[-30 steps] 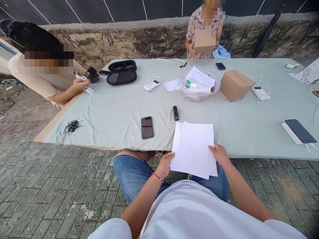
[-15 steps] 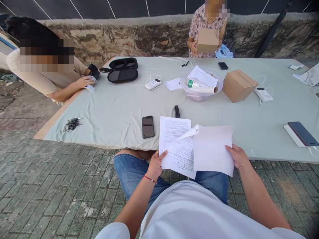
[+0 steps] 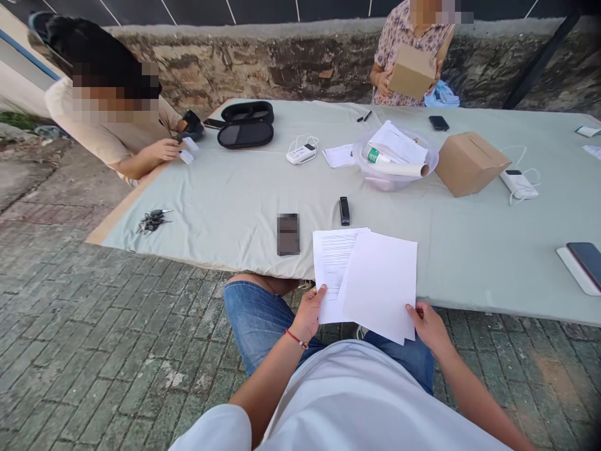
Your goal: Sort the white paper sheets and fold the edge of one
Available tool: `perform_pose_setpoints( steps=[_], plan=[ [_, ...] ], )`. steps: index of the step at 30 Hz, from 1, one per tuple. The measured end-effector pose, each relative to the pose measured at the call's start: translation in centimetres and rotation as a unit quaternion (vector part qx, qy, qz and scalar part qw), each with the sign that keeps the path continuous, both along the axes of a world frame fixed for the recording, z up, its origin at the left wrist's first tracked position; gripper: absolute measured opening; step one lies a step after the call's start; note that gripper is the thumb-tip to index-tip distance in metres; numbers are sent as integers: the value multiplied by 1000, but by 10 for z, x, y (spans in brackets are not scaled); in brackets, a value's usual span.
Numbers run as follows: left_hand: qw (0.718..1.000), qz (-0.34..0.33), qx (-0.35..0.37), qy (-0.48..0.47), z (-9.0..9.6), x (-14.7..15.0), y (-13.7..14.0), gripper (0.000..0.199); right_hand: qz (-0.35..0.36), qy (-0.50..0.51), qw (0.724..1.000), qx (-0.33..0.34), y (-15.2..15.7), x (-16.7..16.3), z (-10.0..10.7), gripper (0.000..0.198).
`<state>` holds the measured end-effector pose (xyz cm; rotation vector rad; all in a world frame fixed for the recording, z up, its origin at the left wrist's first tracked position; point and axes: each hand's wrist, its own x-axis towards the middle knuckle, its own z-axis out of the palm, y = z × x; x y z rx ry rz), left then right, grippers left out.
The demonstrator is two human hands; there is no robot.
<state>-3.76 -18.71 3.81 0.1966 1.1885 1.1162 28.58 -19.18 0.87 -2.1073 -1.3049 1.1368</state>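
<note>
Papers [image 3: 381,285] straddle a draped table's edge [image 3: 248,260] above paving [image 3: 117,332].

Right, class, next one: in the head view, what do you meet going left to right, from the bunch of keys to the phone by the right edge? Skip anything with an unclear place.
Bunch of keys → open black case → blurred dark rectangular item → sheets of paper → cardboard box on the table → phone.

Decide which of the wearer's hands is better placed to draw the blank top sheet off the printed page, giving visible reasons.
Probably the right hand: it grips the blank top sheet at its right edge, while the left hand holds the printed page at its left edge.
</note>
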Motion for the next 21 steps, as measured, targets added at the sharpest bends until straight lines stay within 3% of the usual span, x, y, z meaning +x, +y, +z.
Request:
perform_pose_setpoints(
  steps=[2, 5, 7, 12, 16, 18, 21],
  plan=[
    [1000, 0, -6, 3, -2, -3, 0, 47, -41, 100, 994, -15, -2, -5, 1, 38],
    [1000, -1, -15, 20, -2, -9, 3, 48, -53, 293, 952, -70, 2, -15, 5, 40],
    [999, -3, -13, 35, 2, -15, 6, 49, -48, 356, 929, -91, 7, -19, 6, 39],
    [992, 80, 41, 87, 29, -49, 15, 52, -97, 305, 946, -52, 18, 8, 2, 30],
    [974, 166, 73, 134, 55, -81, 22, 58, -132, 210, 969, -10, 22, 46, 8, 37],
    [975, 164, 69, 130, 64, -85, 26, 60, -112, 188, 976, -19, 22, 52, 13, 43],
    [988, 104, 74, 89, 67, -66, 30, 63, -56, 215, 974, -34, 22, 35, 19, 47]
  ],
)
